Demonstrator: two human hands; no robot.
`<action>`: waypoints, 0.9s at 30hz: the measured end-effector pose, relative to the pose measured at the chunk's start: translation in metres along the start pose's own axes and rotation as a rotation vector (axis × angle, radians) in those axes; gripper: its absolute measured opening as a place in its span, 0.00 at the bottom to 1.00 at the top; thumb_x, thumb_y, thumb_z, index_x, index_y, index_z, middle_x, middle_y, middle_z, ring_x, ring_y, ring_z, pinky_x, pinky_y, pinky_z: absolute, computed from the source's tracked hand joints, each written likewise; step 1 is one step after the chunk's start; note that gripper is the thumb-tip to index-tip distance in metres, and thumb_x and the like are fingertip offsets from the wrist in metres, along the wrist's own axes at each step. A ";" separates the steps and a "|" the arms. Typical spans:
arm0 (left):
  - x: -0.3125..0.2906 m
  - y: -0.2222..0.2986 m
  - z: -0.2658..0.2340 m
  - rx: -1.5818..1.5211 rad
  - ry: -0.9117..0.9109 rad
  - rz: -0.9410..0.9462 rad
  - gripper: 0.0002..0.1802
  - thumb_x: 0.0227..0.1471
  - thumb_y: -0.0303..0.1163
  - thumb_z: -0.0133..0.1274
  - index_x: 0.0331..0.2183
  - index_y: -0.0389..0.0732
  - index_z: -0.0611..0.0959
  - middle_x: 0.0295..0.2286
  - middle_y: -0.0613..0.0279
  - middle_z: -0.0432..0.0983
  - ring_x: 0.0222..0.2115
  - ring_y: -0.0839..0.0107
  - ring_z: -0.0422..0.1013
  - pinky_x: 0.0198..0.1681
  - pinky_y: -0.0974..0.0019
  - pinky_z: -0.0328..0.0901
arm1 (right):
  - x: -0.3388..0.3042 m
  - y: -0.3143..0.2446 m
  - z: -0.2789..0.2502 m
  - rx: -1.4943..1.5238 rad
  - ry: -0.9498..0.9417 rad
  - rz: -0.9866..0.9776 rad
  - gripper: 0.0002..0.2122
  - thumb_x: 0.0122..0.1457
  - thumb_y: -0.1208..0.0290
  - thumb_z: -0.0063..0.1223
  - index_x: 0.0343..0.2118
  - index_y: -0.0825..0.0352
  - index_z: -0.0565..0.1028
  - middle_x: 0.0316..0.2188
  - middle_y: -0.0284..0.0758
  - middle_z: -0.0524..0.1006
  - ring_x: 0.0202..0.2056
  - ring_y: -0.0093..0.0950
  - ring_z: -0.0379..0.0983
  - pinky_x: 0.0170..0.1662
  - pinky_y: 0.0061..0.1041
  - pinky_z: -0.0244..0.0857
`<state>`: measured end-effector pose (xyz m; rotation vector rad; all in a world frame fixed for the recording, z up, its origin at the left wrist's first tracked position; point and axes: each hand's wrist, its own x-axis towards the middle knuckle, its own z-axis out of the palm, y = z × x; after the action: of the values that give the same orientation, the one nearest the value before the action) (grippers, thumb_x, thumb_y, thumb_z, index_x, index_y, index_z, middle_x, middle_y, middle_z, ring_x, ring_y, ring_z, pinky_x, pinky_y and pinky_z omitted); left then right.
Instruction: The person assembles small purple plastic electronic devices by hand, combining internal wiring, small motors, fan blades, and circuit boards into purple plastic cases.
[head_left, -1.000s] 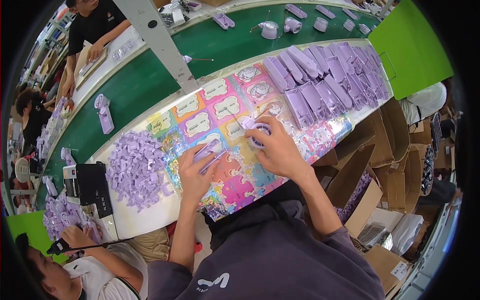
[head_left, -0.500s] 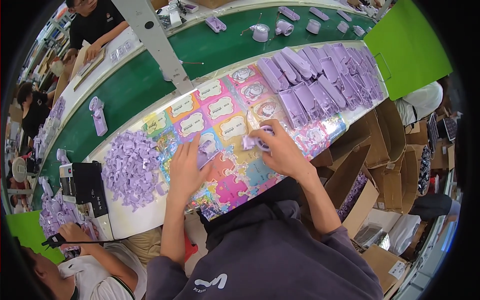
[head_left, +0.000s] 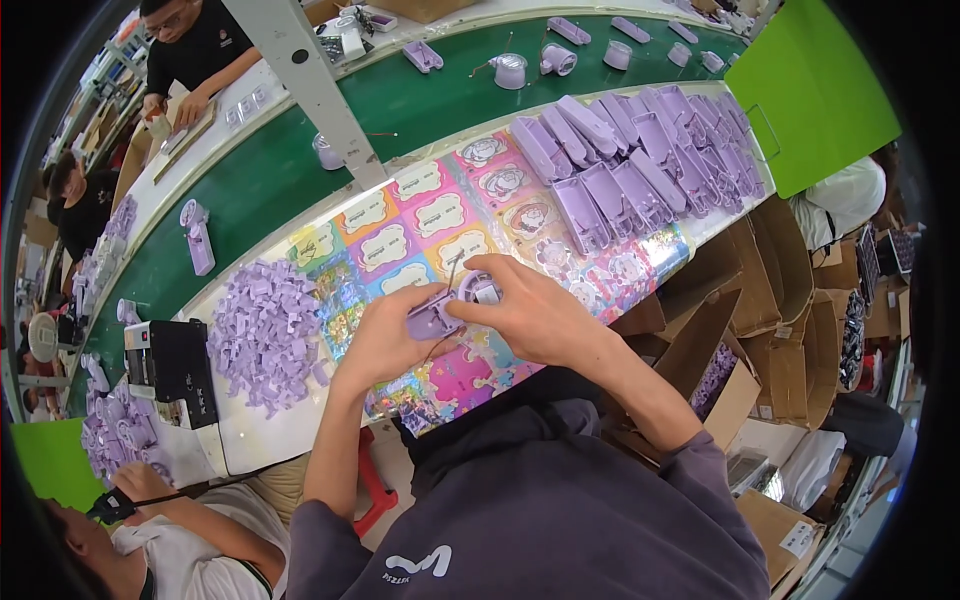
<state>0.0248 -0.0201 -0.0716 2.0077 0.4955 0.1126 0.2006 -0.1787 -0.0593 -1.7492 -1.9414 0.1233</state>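
Over the colourful printed sheet (head_left: 440, 220), my left hand (head_left: 385, 340) is closed around a light-purple plastic shell (head_left: 427, 321) with a hollow inside. My right hand (head_left: 540, 318) grips a round purple ring-shaped part (head_left: 483, 290) between thumb and fingers. The round part meets the upper right end of the shell; whether the two are joined, I cannot tell. Thin dark wires show near both pieces. My fingers hide part of each. Left of my left hand lies a heap of small purple plastic pieces (head_left: 262, 335). Beyond my right hand, long purple shells (head_left: 620, 200) lie packed in rows.
A green conveyor belt (head_left: 265, 165) carrying purple parts curves past the far side, behind a grey metal post (head_left: 305, 85). A black box-shaped device (head_left: 170, 365) stands at left. Cardboard boxes (head_left: 740, 290) crowd the right. Co-workers sit at near left and far left.
My hands, apart before, have come together. The right hand moved left with the round part, up against the shell in my left hand. Parts on the belt shifted slightly left.
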 end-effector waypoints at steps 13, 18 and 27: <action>-0.003 0.009 -0.001 -0.323 0.127 -0.107 0.23 0.49 0.17 0.62 0.49 0.29 0.80 0.34 0.58 0.80 0.28 0.72 0.79 0.29 0.70 0.72 | 0.016 -0.007 0.003 -0.072 0.123 -0.095 0.18 0.48 0.78 0.57 0.44 0.58 0.78 0.52 0.45 0.69 0.56 0.45 0.68 0.55 0.39 0.69; -0.005 -0.006 -0.012 -0.288 0.169 -0.038 0.22 0.44 0.19 0.66 0.45 0.32 0.84 0.36 0.59 0.83 0.35 0.75 0.77 0.41 0.71 0.71 | 0.022 -0.004 0.010 0.049 0.125 -0.082 0.20 0.48 0.80 0.57 0.47 0.58 0.78 0.55 0.48 0.68 0.57 0.48 0.67 0.56 0.41 0.68; 0.069 -0.097 -0.164 -0.077 0.821 -0.197 0.15 0.50 0.31 0.60 0.35 0.26 0.84 0.28 0.57 0.81 0.27 0.75 0.73 0.31 0.67 0.66 | 0.007 0.038 0.081 0.277 0.289 0.420 0.25 0.52 0.78 0.58 0.56 0.68 0.68 0.49 0.48 0.70 0.46 0.45 0.72 0.48 0.38 0.69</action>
<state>0.0117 0.1810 -0.0871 1.7624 1.1750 0.8370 0.1994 -0.1437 -0.1419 -1.8416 -1.2725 0.2579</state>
